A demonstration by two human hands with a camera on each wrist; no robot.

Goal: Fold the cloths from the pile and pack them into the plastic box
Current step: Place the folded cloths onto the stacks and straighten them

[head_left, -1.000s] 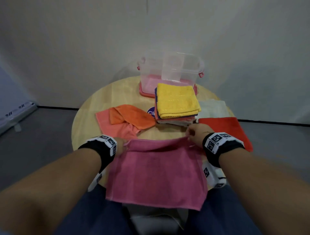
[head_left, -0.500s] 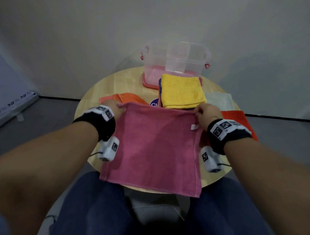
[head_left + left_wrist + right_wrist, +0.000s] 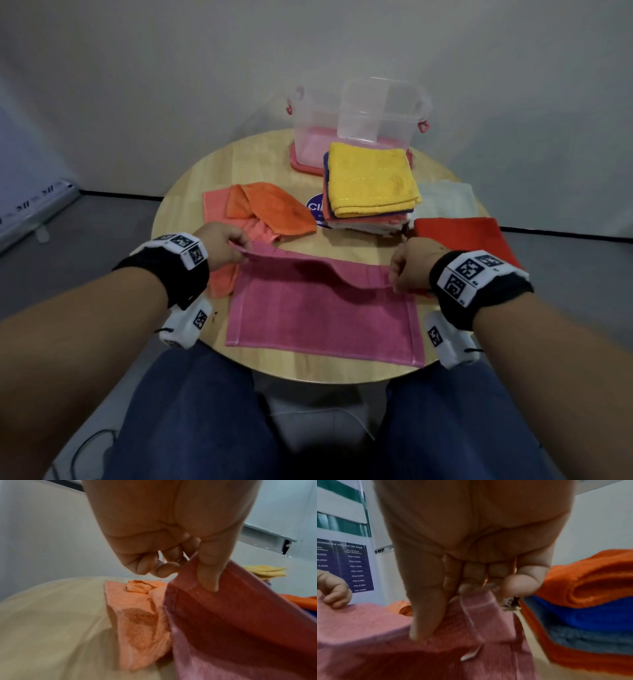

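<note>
A pink cloth (image 3: 322, 311) lies on the near part of the round wooden table (image 3: 260, 164), its far edge lifted. My left hand (image 3: 222, 245) pinches the far left corner (image 3: 193, 588) between thumb and fingers. My right hand (image 3: 407, 265) pinches the far right corner (image 3: 471, 601), where a white label hangs. A stack of folded cloths topped by a yellow one (image 3: 370, 181) stands mid-table. Behind it is the clear plastic box (image 3: 356, 116) with pink latches. Unfolded orange and salmon cloths (image 3: 263, 209) lie at the left.
A red cloth (image 3: 462, 236) and a white cloth (image 3: 445, 202) lie at the right of the table. A blue round sticker (image 3: 317, 209) shows beside the stack. My legs in blue trousers (image 3: 191, 411) are under the near table edge. A grey wall stands behind.
The pink cloth hung over the table edge, was lifted up in front of me, and now its lower part lies flat on the table with both hands still holding the far corners.
</note>
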